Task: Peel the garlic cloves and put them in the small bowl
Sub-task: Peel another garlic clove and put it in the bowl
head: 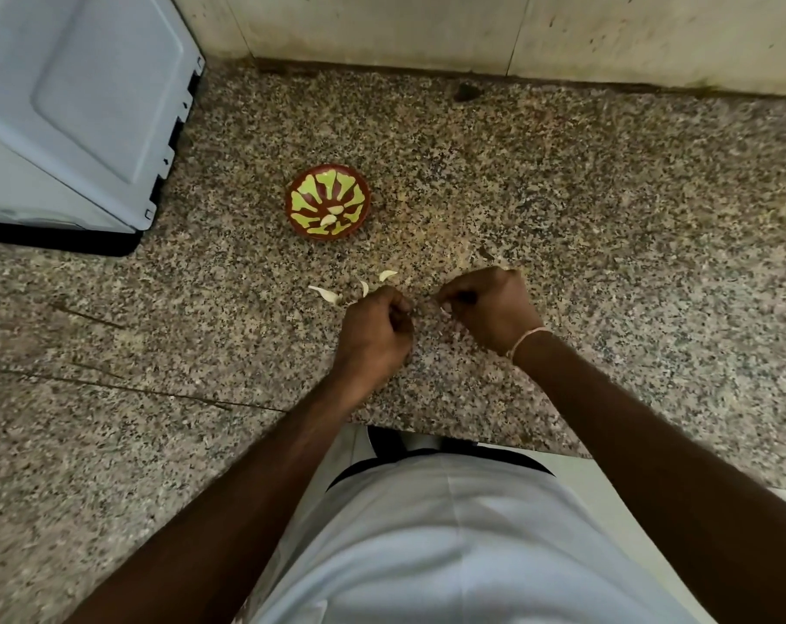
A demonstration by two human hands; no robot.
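Observation:
A small brown bowl (pixel 327 201) with a green petal pattern sits on the speckled granite counter, and two peeled garlic cloves (pixel 331 215) lie inside it. Three unpeeled cloves lie on the counter in front of it: one at the left (pixel 325 293), one in the middle (pixel 364 287), one at the right (pixel 387 275). My left hand (pixel 377 328) is curled just below them, fingers closed; its contents are hidden. My right hand (pixel 490 306) is closed beside it, pinching a small pale piece of garlic (pixel 445 311) at its fingertips.
A pale blue appliance (pixel 75 110) stands on the counter at the back left. A tiled wall (pixel 472 29) runs along the back. The counter's front edge (pixel 427 432) lies just below my hands, with my white shirt under it.

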